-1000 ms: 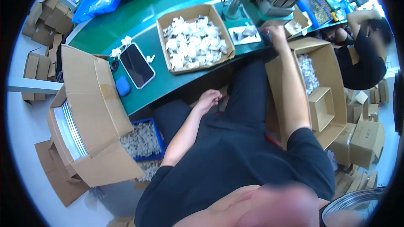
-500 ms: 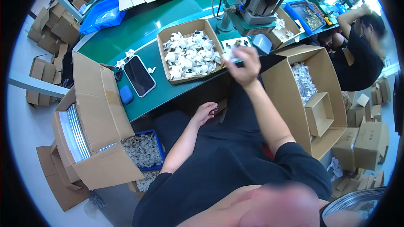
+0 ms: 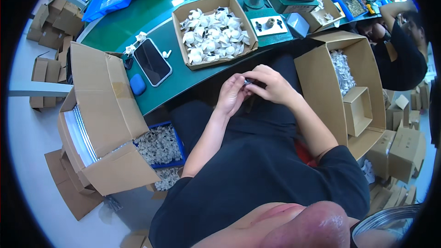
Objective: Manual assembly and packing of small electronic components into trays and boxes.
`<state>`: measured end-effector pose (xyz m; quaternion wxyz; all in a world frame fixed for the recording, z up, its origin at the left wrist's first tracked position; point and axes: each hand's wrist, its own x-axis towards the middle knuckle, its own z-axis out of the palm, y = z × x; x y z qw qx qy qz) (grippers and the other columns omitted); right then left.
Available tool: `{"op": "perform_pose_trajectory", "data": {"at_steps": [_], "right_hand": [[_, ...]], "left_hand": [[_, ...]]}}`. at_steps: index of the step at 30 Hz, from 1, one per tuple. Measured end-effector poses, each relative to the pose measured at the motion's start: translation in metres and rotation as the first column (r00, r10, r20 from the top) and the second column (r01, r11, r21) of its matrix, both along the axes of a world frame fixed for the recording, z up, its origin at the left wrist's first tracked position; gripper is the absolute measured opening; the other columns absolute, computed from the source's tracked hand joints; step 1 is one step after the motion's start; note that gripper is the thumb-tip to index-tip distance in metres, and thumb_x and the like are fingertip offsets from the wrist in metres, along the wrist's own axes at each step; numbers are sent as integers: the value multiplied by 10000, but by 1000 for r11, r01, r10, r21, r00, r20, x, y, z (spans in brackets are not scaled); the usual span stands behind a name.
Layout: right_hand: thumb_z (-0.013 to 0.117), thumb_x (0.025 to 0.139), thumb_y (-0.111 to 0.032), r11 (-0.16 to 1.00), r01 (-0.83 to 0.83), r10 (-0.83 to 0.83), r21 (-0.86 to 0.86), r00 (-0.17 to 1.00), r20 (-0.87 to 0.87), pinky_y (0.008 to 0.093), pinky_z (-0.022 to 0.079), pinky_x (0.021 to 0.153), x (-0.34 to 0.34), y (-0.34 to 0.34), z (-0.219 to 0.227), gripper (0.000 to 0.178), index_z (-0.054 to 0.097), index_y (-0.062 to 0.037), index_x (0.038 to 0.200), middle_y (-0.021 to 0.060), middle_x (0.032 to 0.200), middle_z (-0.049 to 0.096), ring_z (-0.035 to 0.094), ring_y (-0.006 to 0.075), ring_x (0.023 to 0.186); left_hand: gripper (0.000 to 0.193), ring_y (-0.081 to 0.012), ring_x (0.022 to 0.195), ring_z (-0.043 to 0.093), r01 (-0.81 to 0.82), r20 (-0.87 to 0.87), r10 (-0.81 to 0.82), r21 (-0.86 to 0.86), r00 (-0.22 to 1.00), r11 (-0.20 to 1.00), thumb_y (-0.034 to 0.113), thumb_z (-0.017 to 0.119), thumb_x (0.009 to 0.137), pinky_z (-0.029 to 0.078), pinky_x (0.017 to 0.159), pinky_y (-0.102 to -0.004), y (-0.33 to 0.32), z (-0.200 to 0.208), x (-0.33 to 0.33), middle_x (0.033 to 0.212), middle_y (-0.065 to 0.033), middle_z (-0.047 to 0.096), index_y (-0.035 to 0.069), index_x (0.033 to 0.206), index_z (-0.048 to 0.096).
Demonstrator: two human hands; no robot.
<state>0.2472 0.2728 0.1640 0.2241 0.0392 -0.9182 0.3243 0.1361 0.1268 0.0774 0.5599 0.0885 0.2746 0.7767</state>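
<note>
Two hands meeting over lap, below green table [image 3: 151, 18] edge. Left hand [image 3: 232, 95] pinching one side of small dark part [image 3: 248, 81], right hand [image 3: 271, 85] closing fingers on other. Best keeping part steady, working close, tray of white pieces [image 3: 212, 30] within reach.

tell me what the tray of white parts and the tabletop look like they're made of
Tray: plain brown cardboard, matte, with folded walls and raw edges. White parts: probably moulded plastic, smooth with a slight sheen; too small to be sure. Tabletop: a smooth green surface with glossy light reflections, perhaps a rubber or laminate mat.
</note>
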Motion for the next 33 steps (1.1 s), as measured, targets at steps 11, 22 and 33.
{"op": "perform_pose_trajectory", "data": {"at_steps": [11, 22, 33], "right_hand": [[853, 831, -215, 770, 581, -600, -265, 800, 14, 281, 493, 628, -34, 94, 45, 309, 735, 42, 956, 90, 730, 642, 596, 133, 647], [887, 787, -318, 765, 629, -576, -140, 765, 289, 324, 535, 679, -49, 117, 59, 408, 733, 47, 881, 119, 778, 694, 650, 196, 694], [771, 850, -166, 609, 702, -781, 368, 611, 127, 387, 564, 889, -15, 321, 31, 286, 738, -47, 1108, 186, 1059, 739, 719, 302, 981]], "left_hand": [[178, -96, 757, 620, 100, -392, -177, -209, 903, 973, 205, 653, 1030, 528, 714, -253, 6, -26, 10, 891, -51, 680, 34, 1081, 651], [204, -78, 695, 612, 100, -462, -448, -603, 765, 792, 226, 726, 978, 494, 633, -216, -23, -131, -3, 815, -22, 688, 27, 996, 687], [255, -70, 639, 591, 181, -396, -613, -721, 684, 668, 278, 768, 943, 474, 566, -217, -28, -155, 4, 789, -11, 681, 34, 958, 695]]}}
